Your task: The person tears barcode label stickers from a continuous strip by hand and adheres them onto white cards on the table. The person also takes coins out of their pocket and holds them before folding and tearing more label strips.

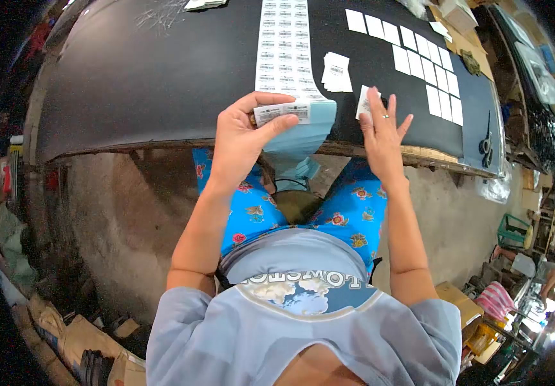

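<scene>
A long strip of barcode stickers runs down the table, three labels across, and bends over at the near edge, where its light-blue backing hangs down. My left hand pinches the strip at this bend, thumb in front and fingers behind. My right hand is spread, its fingertips on a small white card that they partly cover. Between the strip and that card lies a small stack of labelled cards.
Rows of blank white cards lie at the right of the black tabletop. Dark scissors rest near the right edge. Thin pale strands and more white papers are at the far left. Cardboard boxes stand on the floor.
</scene>
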